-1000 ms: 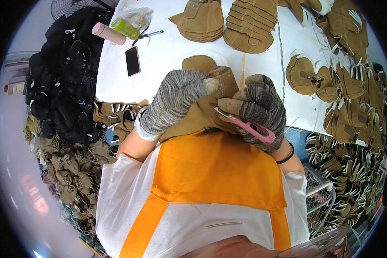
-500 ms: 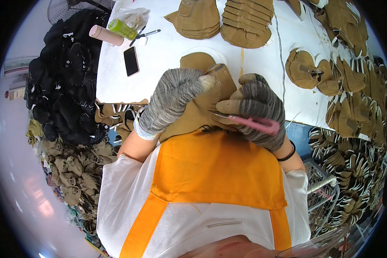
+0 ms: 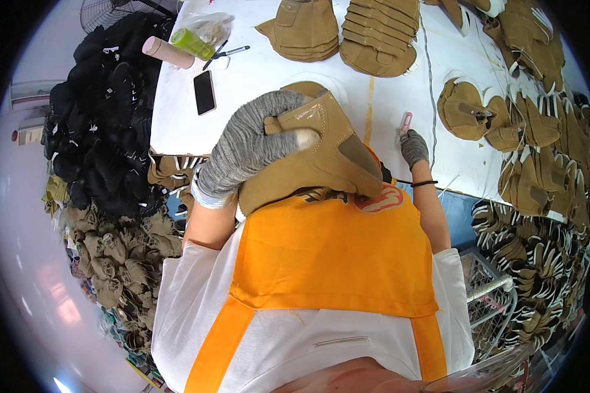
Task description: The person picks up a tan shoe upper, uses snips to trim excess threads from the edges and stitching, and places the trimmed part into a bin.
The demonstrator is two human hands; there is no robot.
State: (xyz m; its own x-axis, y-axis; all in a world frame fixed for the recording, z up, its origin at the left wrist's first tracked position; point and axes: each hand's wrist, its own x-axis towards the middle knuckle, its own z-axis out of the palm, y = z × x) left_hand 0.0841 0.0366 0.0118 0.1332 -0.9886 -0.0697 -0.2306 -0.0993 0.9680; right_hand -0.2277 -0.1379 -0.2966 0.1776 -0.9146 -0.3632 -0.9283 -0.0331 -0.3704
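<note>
I count one left hand, one right hand, one hand-held brown shoe upper, one pink-handled tool, one phone, one pink cylinder, one green bottle, one fan and two brown stacks; the black heap is too tangled for me to number.

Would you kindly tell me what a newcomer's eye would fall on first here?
Probably the bright orange apron across the wearer's front, at lower centre. Just above it, the gloved left hand holds a brown shoe upper. Next might come the big black heap at upper left, beside the white table.
</note>
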